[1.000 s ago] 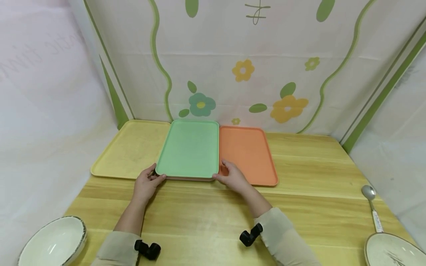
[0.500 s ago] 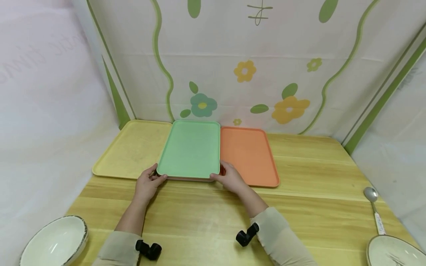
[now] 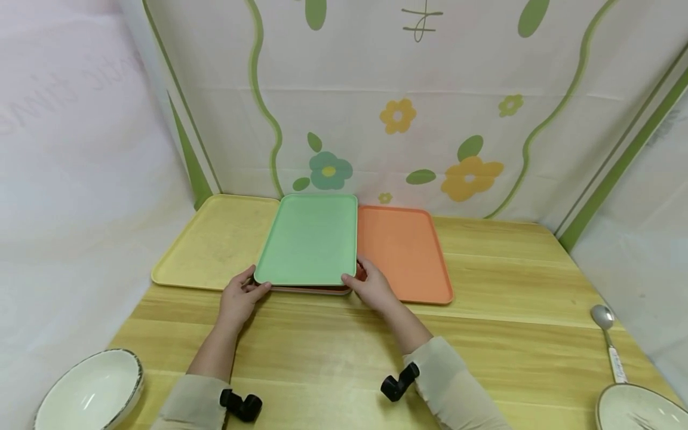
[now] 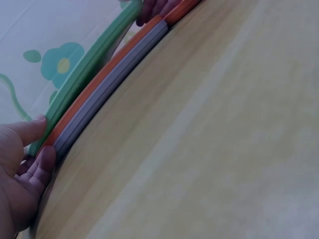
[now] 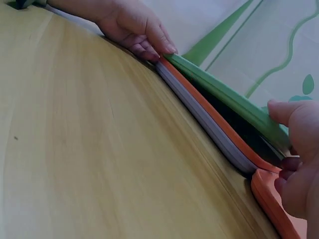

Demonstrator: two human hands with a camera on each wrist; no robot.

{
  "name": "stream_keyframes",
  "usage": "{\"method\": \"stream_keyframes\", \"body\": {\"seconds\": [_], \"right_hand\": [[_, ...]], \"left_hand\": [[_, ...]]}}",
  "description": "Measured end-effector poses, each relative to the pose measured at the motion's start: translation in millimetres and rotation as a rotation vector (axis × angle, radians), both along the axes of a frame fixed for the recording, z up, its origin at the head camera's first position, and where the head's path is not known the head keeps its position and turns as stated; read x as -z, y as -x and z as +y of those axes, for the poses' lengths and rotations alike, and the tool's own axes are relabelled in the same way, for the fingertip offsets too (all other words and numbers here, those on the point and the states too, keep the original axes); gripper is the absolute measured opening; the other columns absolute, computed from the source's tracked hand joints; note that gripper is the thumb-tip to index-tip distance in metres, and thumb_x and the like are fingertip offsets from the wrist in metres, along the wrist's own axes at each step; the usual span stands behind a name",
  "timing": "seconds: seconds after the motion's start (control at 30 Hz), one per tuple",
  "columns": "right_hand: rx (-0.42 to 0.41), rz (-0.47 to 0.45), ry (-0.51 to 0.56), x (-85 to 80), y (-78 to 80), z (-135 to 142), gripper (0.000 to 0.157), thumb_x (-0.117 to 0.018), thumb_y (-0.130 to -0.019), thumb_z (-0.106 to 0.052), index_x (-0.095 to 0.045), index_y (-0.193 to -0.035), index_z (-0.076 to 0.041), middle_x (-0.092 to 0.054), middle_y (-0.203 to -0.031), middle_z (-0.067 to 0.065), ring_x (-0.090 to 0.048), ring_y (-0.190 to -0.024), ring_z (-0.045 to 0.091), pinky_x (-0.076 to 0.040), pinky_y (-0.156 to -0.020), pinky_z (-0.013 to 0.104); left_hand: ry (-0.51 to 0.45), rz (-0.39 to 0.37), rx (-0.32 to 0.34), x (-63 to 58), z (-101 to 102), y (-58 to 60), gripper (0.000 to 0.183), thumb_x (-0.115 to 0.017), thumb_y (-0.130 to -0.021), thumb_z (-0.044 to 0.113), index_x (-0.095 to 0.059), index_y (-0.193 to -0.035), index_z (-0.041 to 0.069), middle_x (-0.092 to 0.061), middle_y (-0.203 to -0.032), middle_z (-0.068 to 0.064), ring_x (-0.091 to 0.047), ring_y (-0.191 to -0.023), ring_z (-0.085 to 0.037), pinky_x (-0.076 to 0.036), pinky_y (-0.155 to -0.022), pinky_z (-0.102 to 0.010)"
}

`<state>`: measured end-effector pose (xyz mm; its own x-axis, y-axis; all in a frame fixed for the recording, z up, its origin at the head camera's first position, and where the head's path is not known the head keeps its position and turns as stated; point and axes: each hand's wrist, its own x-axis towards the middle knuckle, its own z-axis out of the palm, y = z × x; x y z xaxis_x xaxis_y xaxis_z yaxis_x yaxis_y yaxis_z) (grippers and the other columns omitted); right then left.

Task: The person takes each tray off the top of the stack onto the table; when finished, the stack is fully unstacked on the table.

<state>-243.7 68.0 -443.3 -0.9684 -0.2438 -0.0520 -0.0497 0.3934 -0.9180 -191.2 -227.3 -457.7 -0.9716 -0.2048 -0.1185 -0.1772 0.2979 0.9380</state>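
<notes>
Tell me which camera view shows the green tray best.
The head view shows the green tray best, with nearly its whole top face visible; both wrist views show mainly its front edge.

two hands (image 3: pixel 239 298) (image 3: pixel 376 289), one green tray (image 3: pixel 309 239), two orange trays (image 3: pixel 405 254) (image 5: pixel 225 128), one yellow tray (image 3: pixel 223 239), at least one grey tray (image 4: pixel 112 79), one bowl (image 3: pixel 88 388) lower left, one dish (image 3: pixel 642 405) and one spoon (image 3: pixel 613 352) lower right

Faint lettering (image 3: pixel 45 97) on the left-hand white cloth (image 3: pixel 80 215) reads "tic" and "time".
</notes>
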Motion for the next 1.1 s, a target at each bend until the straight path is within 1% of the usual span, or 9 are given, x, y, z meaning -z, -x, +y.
{"method": "stream_keyframes", "body": {"seconds": [0.13,0.23,0.3,0.4,0.53,0.63,0.7,0.87,1.1], "right_hand": [[-0.020,-0.012,0.168,-3.8,-0.7,-4,0.072,-0.063,-0.097,-0.024,-0.025,-0.156,-0.009,-0.042,-0.152,0.017,-0.041,-0.139,0.034,-0.037,-0.112,0.049],[-0.021,-0.051,0.264,-5.8,-1.3,-6,0.072,-0.061,-0.098,-0.020,-0.020,-0.157,-0.009,-0.032,-0.156,0.021,-0.038,-0.141,0.034,-0.038,-0.111,0.047],[-0.036,-0.102,0.344,-5.9,-1.5,-7,0.072,-0.058,-0.100,-0.016,-0.015,-0.158,-0.011,-0.030,-0.155,0.026,-0.044,-0.136,0.033,-0.041,-0.109,0.047],[-0.063,-0.184,0.462,-5.8,-2.1,-9,0.074,-0.053,-0.101,-0.011,-0.007,-0.159,-0.015,-0.031,-0.150,0.030,-0.059,-0.111,0.022,-0.045,-0.105,0.046],[-0.079,-0.252,0.558,-6.3,-2.4,-8,0.076,-0.048,-0.102,-0.005,-0.001,-0.160,-0.020,-0.049,-0.112,0.011,-0.051,-0.081,0.006,-0.049,-0.102,0.041],[-0.079,-0.259,0.591,-7.4,-1.9,-3,0.075,-0.047,-0.102,-0.004,-0.003,-0.160,-0.022,-0.053,-0.091,-0.001,-0.056,-0.081,0.005,-0.051,-0.098,0.036],[-0.072,-0.257,0.617,-9.1,-1.6,2,0.073,-0.047,-0.102,-0.003,-0.007,-0.160,-0.023,-0.059,-0.088,-0.005,-0.061,-0.086,0.006,-0.053,-0.094,0.032],[-0.095,-0.237,0.679,-17.2,-2.3,18,0.070,-0.044,-0.102,-0.002,-0.010,-0.160,-0.023,-0.066,-0.107,-0.005,-0.067,-0.095,0.007,-0.055,-0.085,0.025],[-0.099,-0.203,0.723,-33.5,-9.2,52,0.067,-0.042,-0.104,-0.003,-0.009,-0.160,-0.020,-0.068,-0.106,-0.006,-0.068,-0.092,0.006,-0.056,-0.081,0.022]], "left_hand": [[-0.006,-0.006,0.001,0.0,0,-0.6,0.072,-0.067,-0.095,0.023,-0.029,-0.154,0.007,-0.025,-0.161,-0.016,-0.047,-0.125,-0.027,-0.038,-0.075,-0.005],[0.000,-0.007,-0.003,0.5,-1,-0.2,0.072,-0.066,-0.095,0.024,-0.030,-0.154,0.007,-0.026,-0.160,-0.016,-0.047,-0.124,-0.026,-0.038,-0.075,-0.005],[0.007,-0.007,-0.007,0.7,-1,0.2,0.071,-0.066,-0.095,0.024,-0.030,-0.154,0.007,-0.027,-0.160,-0.017,-0.048,-0.122,-0.025,-0.038,-0.075,-0.005],[0.017,-0.006,-0.011,1.2,-1,0.7,0.070,-0.066,-0.095,0.025,-0.031,-0.154,0.007,-0.029,-0.159,-0.017,-0.050,-0.118,-0.023,-0.039,-0.075,-0.006],[0.015,0.002,-0.016,1.2,0,1.2,0.071,-0.067,-0.094,0.025,-0.033,-0.153,0.007,-0.035,-0.156,-0.018,-0.053,-0.104,-0.011,-0.041,-0.075,-0.007],[0.002,0.012,-0.012,0.9,1,1.1,0.074,-0.071,-0.092,0.026,-0.034,-0.152,0.006,-0.040,-0.150,-0.019,-0.053,-0.093,-0.002,-0.043,-0.073,-0.009],[-0.001,0.018,-0.004,1.2,1,0.7,0.076,-0.072,-0.090,0.027,-0.034,-0.152,0.006,-0.042,-0.147,-0.019,-0.052,-0.088,0.001,-0.044,-0.072,-0.011],[0.015,0.038,0.001,2.2,0,0.7,0.075,-0.073,-0.090,0.026,-0.035,-0.152,0.004,-0.037,-0.152,-0.019,-0.050,-0.089,-0.001,-0.044,-0.071,-0.012],[0.038,0.052,0.004,3.0,-1,2.5,0.067,-0.067,-0.093,0.013,-0.035,-0.150,-0.001,-0.035,-0.153,-0.023,-0.054,-0.092,0.001,-0.042,-0.072,-0.007]]}}
